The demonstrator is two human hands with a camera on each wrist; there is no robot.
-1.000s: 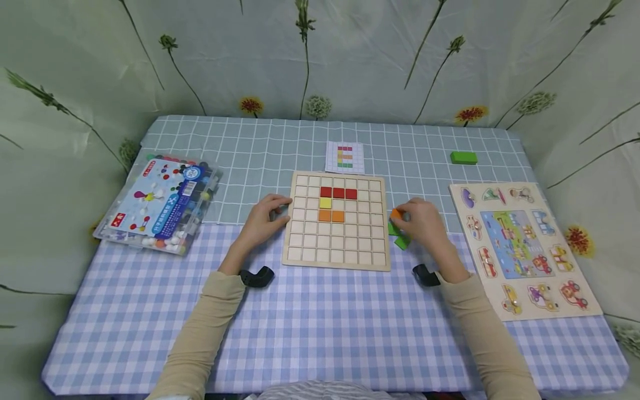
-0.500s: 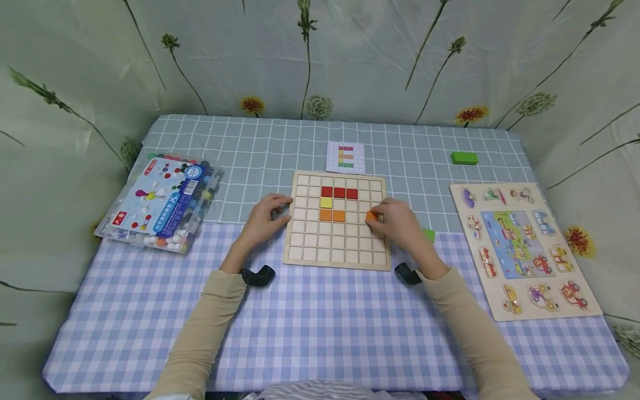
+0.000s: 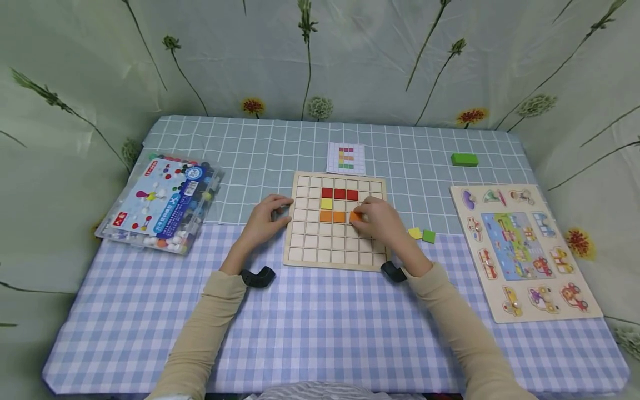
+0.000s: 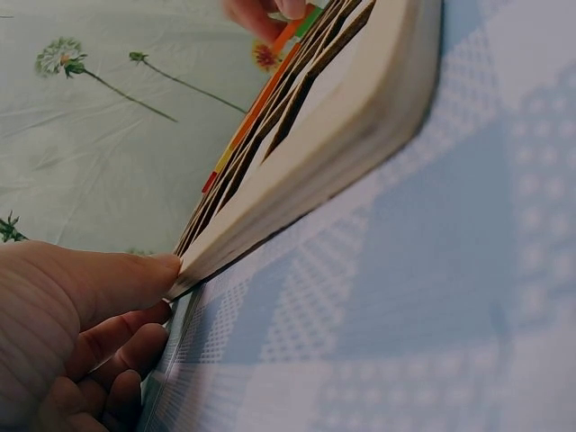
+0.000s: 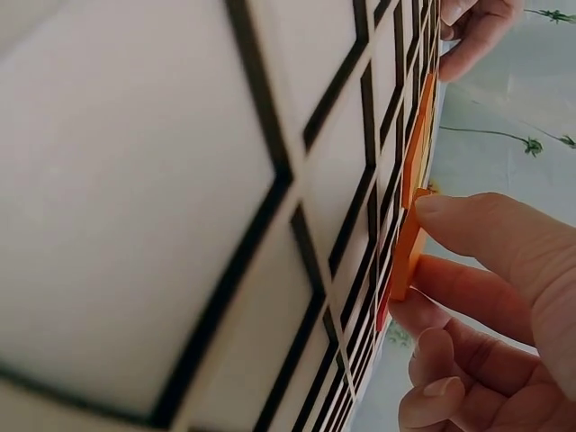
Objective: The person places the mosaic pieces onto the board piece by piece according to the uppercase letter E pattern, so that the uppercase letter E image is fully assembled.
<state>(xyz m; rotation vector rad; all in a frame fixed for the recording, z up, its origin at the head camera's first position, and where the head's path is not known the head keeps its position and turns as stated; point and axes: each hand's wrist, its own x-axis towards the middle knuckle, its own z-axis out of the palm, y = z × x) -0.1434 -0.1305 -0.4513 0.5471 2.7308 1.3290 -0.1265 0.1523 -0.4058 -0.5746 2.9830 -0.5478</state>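
One orange tile [image 3: 355, 216] is pinched by fingers of right hand [image 3: 383, 223] over wooden grid board [image 3: 338, 229], whose left edge left hand [image 3: 261, 222] touches, fingers parted, apparently for steadiness.

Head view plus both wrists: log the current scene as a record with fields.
Left hand: touches the left edge of the pale square wooden grid board
Right hand: pinches an orange square tile over the board, right of two laid orange square tiles; seating unclear
Laid: three red square tiles in a row, one yellow square tile under the leftmost
Aside: loose yellow square tile, loose green square tile, right of the board
Reference: white paper card with a coloured E, beyond the board
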